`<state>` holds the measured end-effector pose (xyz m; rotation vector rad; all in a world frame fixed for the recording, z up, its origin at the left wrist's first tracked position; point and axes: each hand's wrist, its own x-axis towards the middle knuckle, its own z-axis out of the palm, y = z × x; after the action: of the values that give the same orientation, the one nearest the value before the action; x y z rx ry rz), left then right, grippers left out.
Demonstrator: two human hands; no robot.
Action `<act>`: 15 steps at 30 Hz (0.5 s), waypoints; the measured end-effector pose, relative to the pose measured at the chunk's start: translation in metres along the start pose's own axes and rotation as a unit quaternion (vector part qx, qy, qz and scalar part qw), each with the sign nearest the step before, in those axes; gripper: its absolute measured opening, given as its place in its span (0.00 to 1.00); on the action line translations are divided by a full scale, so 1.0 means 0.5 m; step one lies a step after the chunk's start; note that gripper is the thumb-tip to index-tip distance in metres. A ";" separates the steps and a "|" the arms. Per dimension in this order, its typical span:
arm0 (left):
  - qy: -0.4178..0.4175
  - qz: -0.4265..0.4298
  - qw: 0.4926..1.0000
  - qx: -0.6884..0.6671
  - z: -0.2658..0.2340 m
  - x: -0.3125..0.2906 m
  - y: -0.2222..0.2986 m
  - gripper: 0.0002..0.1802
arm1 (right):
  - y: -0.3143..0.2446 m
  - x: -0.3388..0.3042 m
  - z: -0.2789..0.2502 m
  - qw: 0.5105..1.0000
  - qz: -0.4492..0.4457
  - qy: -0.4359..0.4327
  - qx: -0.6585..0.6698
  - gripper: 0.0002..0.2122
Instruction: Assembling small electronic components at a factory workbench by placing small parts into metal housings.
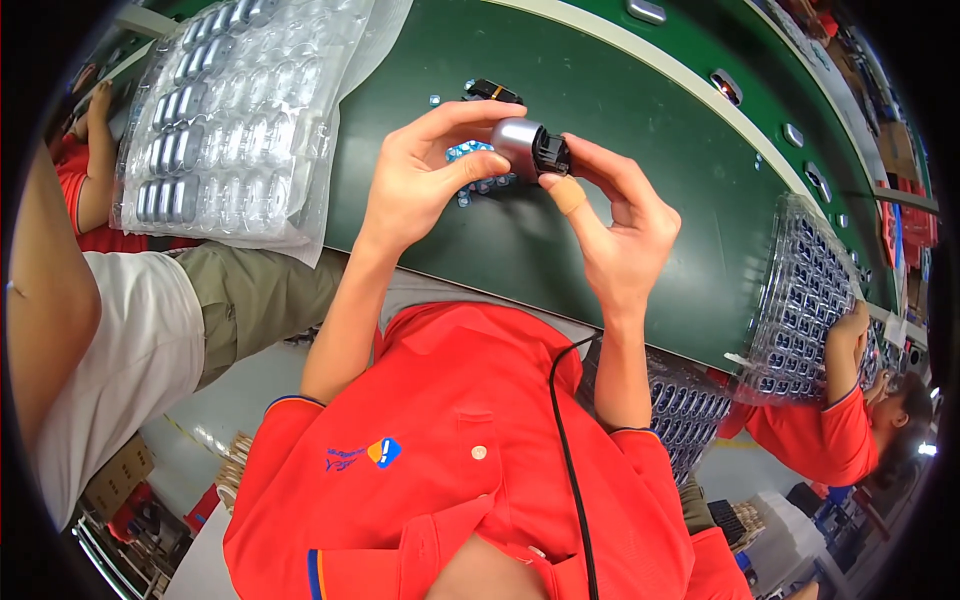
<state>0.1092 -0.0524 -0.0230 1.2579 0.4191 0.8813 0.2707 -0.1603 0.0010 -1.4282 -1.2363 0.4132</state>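
While left fingers point(462, 116) clasp a silver casing point(515, 142) — right fingers point(606, 168) pinch its black insert point(553, 155).

the casing point(514, 138) is gleaming silver-grey, its insert point(552, 155) is showing black, the tabletop point(490, 240) is showing dark green, and the shirt point(420, 400) is showing bright red.

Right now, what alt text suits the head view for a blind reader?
A person's left hand grips a silver case while the right hand holds the black part at the case's end, above a green table. Small blue pieces lie on it; at left, a clear tray holds silver pieces.
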 end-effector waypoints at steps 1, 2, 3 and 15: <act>0.003 -0.005 1.000 0.004 0.000 -0.001 0.003 0.22 | 0.000 -0.003 0.003 1.000 -0.006 0.005 -0.015 0.16; 0.006 -0.009 1.000 0.008 0.000 -0.002 0.004 0.22 | 0.001 -0.005 0.006 1.000 -0.007 0.004 -0.014 0.16; 0.008 -0.009 1.000 0.009 0.000 -0.003 0.002 0.22 | 0.003 -0.009 0.009 0.999 -0.016 0.013 -0.030 0.16; -0.006 -0.058 0.998 0.002 -0.024 -0.007 0.024 0.19 | 0.040 -0.016 0.022 0.976 0.082 -0.043 0.198 0.19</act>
<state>0.0943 -0.0468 -0.0159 1.2293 0.4800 0.7743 0.2676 -0.1575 -0.0225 -1.1792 -1.0340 0.7956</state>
